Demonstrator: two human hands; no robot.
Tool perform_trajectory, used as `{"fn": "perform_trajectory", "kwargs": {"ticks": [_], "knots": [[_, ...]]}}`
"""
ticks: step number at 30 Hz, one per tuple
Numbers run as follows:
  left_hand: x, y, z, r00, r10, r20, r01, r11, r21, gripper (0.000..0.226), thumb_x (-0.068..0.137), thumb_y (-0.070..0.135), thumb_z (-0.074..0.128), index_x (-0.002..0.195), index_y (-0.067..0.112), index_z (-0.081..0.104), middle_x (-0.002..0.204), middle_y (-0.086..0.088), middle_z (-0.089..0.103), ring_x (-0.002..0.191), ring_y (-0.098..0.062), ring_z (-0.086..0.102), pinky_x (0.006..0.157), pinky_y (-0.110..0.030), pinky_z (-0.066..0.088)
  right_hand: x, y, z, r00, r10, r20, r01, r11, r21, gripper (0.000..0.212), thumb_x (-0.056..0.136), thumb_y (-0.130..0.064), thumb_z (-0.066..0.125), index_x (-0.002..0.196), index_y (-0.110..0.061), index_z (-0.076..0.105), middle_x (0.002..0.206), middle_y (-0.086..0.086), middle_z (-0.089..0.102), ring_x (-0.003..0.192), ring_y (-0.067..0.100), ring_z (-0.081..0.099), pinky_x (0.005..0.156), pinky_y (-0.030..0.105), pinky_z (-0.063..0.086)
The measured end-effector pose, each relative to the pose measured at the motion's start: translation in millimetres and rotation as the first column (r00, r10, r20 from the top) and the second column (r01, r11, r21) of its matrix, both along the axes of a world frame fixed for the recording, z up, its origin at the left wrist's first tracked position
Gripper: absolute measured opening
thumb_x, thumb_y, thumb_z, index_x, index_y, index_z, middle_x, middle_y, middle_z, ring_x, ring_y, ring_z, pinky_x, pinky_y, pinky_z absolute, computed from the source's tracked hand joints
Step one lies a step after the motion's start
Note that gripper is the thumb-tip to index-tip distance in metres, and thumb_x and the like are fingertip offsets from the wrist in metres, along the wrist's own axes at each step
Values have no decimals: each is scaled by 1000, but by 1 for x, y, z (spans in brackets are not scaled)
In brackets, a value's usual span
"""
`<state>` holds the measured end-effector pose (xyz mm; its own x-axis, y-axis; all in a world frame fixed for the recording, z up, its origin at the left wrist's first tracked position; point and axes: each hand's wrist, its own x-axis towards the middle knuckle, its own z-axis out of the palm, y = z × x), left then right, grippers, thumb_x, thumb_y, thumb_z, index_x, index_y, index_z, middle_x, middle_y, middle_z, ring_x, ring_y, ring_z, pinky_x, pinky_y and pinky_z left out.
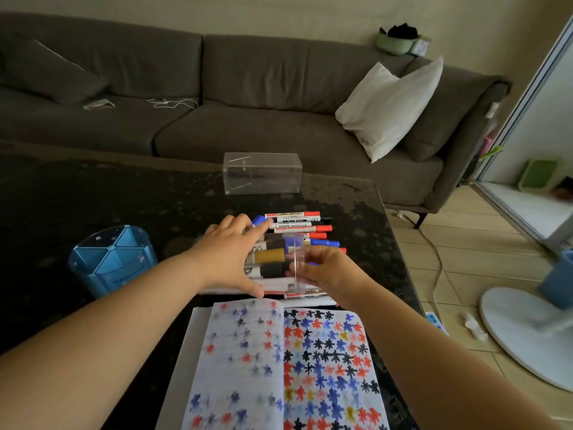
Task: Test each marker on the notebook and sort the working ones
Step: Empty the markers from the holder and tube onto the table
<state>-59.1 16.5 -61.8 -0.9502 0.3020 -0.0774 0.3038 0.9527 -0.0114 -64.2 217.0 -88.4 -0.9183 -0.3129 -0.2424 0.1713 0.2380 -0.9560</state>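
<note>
From the head view I see both forearms reaching forward over the dark worktop (93, 193). My left hand (228, 256) lies palm down with the fingers spread and nearly straight, resting across the near-left part of the markers (297, 226), thumb stretched toward me along the edge of the pile and fingertips by a blue cap at the far end. It grips nothing; it simply covers and touches the pile.

My right hand (322, 268) comes in from the right, wrist bent slightly, fingers curled round a small clear plastic box (294, 259) that sits over the markers. Through its walls I make out gold, black and blue caps. The thumb side is toward me, the fingertips pressed on the box's right face. The two hands are just beside each other, the box between them.

The markers lie side by side in a heap, red, blue and black caps pointing right, just beyond the open notebook (279, 367). Its pages, covered in red, blue, black and yellow star scribbles, lie nearest me between my forearms.

A blue divided pen holder (111, 259) stands to the left, apart from the pile. A larger clear box (262, 173) sits at the worktop's far edge, before the grey sofa (248, 88).
</note>
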Motion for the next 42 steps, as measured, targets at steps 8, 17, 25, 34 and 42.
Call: {"fn": "perform_trajectory", "kwargs": {"ticks": [8,17,25,34,42], "knots": [[-4,1,0,995,30,93,-34,999,42,116,54,71,72,146,30,13,147,3,32,131,-19,34,109,-38,31,7,2,-5,990,-15,-142,27,996,87,18,87,-10,65,91,-26,72,91,1,72,89,18,67,88,31,54],[-5,-2,-1,995,38,98,-44,997,64,115,52,69,74,144,34,14,142,4,36,126,-18,37,105,-39,34,6,4,-9,989,-7,-145,8,1000,5,17,88,-4,63,97,-14,72,88,-2,74,84,11,69,80,22,55],[-5,-1,-1,994,41,103,-49,996,77,115,52,67,75,144,34,15,142,3,36,128,-19,36,107,-41,32,10,3,-15,991,-74,-115,53,982,-179,11,86,2,62,94,0,68,93,10,72,86,20,69,75,24,56],[5,4,-8,995,96,7,-96,995,-19,125,54,83,61,148,27,-1,147,-3,29,130,-24,33,108,-42,31,-5,3,1,938,-250,242,299,934,-194,25,98,-26,47,107,-8,61,99,13,67,84,21,67,72,30,55],[22,-5,7,997,-14,71,11,999,44,116,59,75,65,148,26,7,132,4,22,122,-13,26,104,-31,30,-14,-7,11,945,-209,250,257,950,-177,21,95,-4,50,114,-7,60,107,15,69,98,25,67,85,34,56]]}}
